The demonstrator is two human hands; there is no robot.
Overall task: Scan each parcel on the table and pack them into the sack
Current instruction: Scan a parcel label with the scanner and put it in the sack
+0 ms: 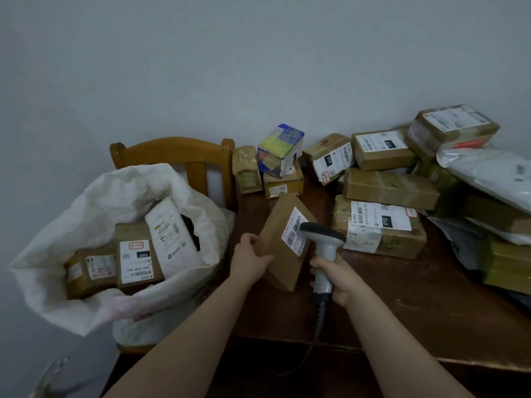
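Note:
My left hand (249, 258) grips the left edge of a flat brown cardboard parcel (280, 254), held tilted above the table with its white barcode label facing up. My right hand (334, 275) holds a grey handheld scanner (323, 244) by its handle, its head right over that label. A white woven sack (71, 225) stands open on a wooden chair at the left, with several labelled parcels (133, 259) inside. More cardboard parcels (382, 222) are piled on the dark wooden table (402, 305) at the back and right.
A colourful blue and yellow box (280, 149) sits on small cartons at the back. White and grey poly mailers (488, 173) are heaped at the far right. The wooden chair's back (172, 152) rises behind the sack. The scanner's cable (319, 320) hangs over the table's front edge.

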